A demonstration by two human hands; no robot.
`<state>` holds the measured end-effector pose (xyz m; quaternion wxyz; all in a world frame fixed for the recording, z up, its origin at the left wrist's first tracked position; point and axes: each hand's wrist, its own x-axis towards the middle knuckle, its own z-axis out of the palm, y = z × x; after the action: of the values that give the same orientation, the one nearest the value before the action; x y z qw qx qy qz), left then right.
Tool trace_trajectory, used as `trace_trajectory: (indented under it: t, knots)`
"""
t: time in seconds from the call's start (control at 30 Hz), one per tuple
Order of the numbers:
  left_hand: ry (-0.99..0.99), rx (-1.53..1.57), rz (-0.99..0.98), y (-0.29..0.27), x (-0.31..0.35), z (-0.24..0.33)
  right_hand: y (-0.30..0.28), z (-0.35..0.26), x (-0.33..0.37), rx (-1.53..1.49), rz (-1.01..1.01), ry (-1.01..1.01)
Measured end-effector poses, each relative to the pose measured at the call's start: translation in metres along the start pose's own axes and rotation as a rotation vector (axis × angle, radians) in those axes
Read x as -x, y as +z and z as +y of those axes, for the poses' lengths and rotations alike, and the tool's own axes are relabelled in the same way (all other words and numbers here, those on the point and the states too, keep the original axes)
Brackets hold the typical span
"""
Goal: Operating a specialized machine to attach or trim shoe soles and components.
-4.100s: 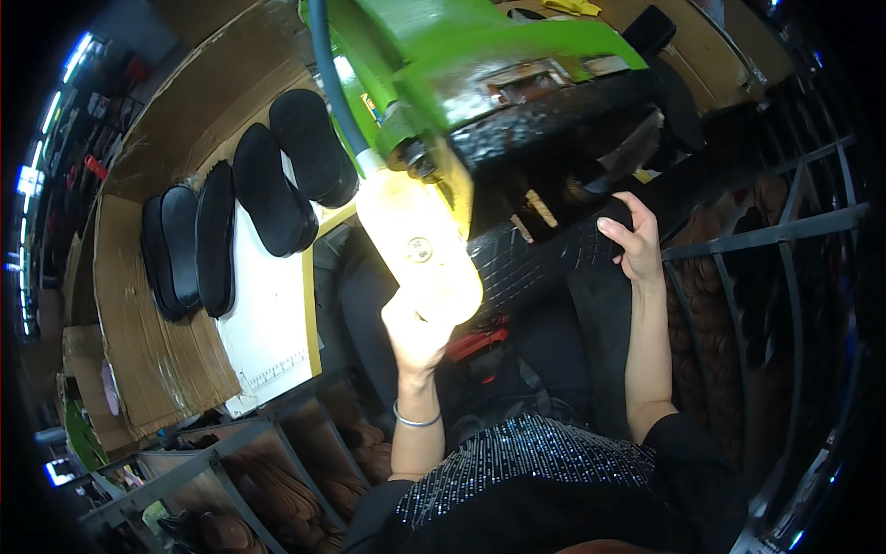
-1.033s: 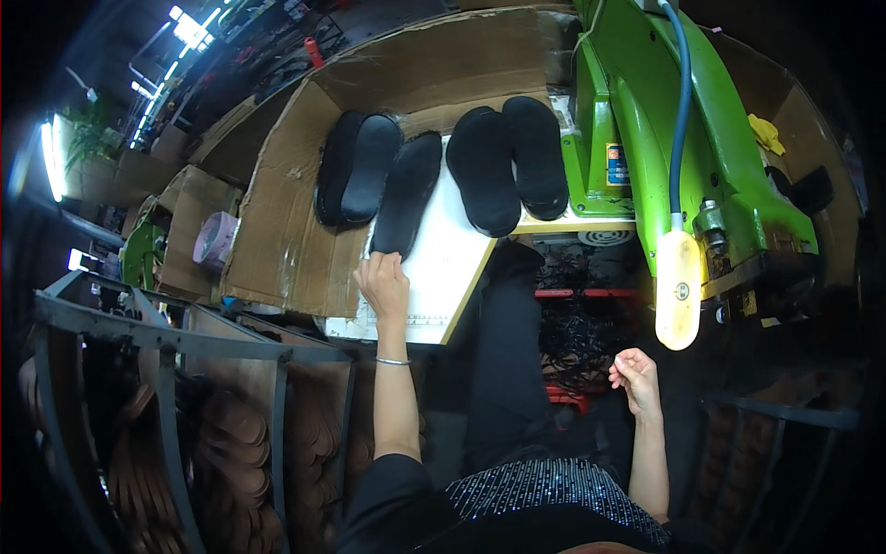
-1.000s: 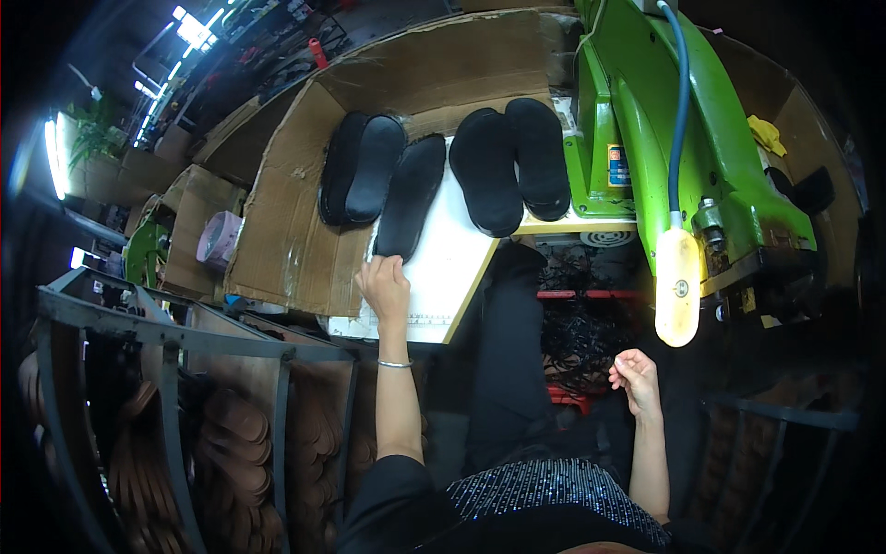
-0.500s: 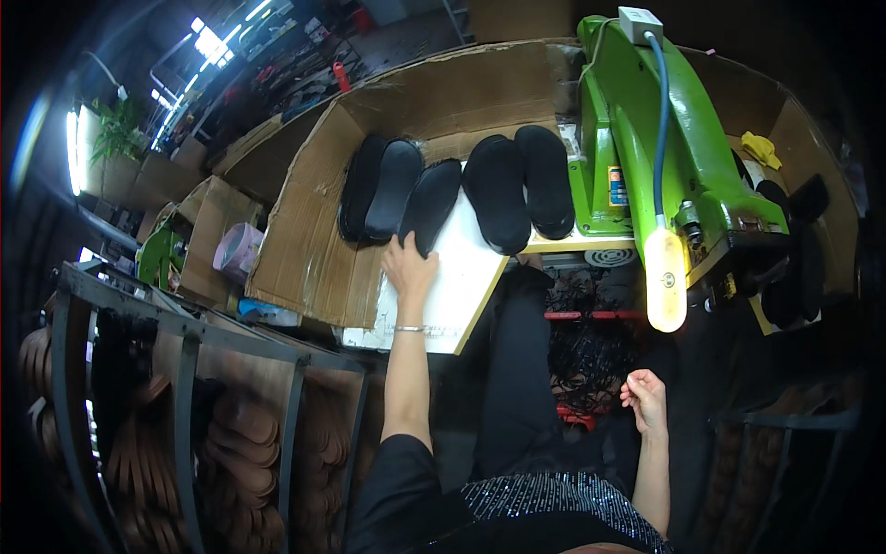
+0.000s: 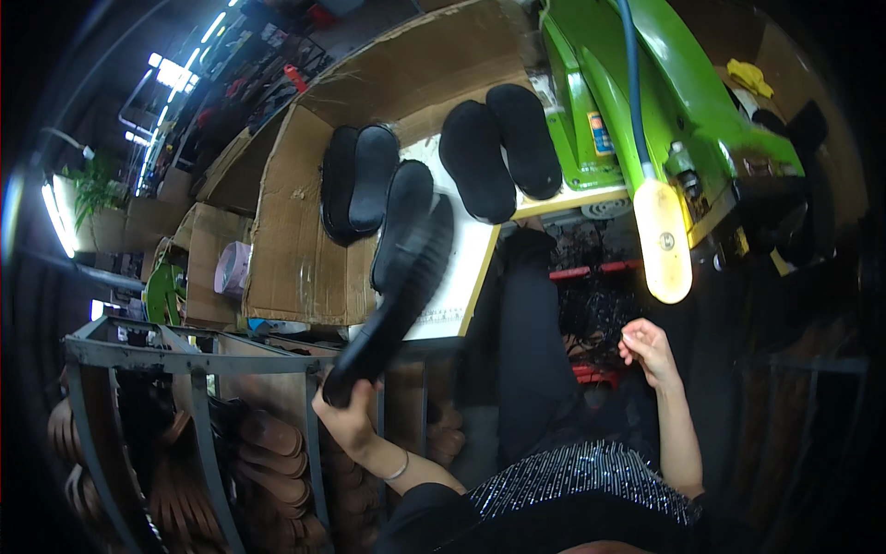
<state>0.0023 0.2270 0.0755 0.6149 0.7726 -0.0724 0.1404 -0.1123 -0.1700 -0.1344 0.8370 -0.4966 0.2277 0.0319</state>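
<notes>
My left hand (image 5: 347,417) is closed around the lower end of a long black shoe sole (image 5: 392,319), blurred by motion. It slants up and right over the edge of the white board (image 5: 441,314). Partly behind it, a similar black sole (image 5: 402,208) lies on the board. Two black soles (image 5: 375,175) lie overlapping to its left, against the cardboard. Another two black soles (image 5: 475,159) lie side by side near the green machine (image 5: 591,111). My right hand (image 5: 652,351) hangs above my lap, fingers curled to the thumb, with nothing showing in it.
Cardboard walls (image 5: 309,222) surround the board. At right, a yellow-white lamp (image 5: 662,242) hangs from the green machine on a blue neck. A metal rack (image 5: 198,365) with many brown soles (image 5: 272,452) stands at lower left. A pinkish bucket (image 5: 233,268) is beyond it.
My left hand has left the board, moving down and left with a black sole in it. My right hand stays closed and has shifted slightly. The view has turned a little.
</notes>
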Motion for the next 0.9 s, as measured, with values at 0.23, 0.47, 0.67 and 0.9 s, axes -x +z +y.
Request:
trace_trajectory:
  t: [0.23,0.47,0.67,0.9]
  knots:
    - [-0.362,0.093,-0.713,0.129,0.031,-0.018,0.021,-0.037,0.01,-0.593,-0.361,-0.324]
    - [-0.381,0.701,-0.577,0.272,0.06,-0.02,-0.11,-0.049,0.058,-0.499,0.11,-0.501]
    - [-0.443,0.61,-0.706,0.321,0.076,0.001,-0.132,0.016,0.095,-0.358,0.205,-0.241]
    - [-0.522,0.638,-0.593,0.344,0.063,0.029,-0.045,0.043,0.091,-0.501,0.031,-0.057]
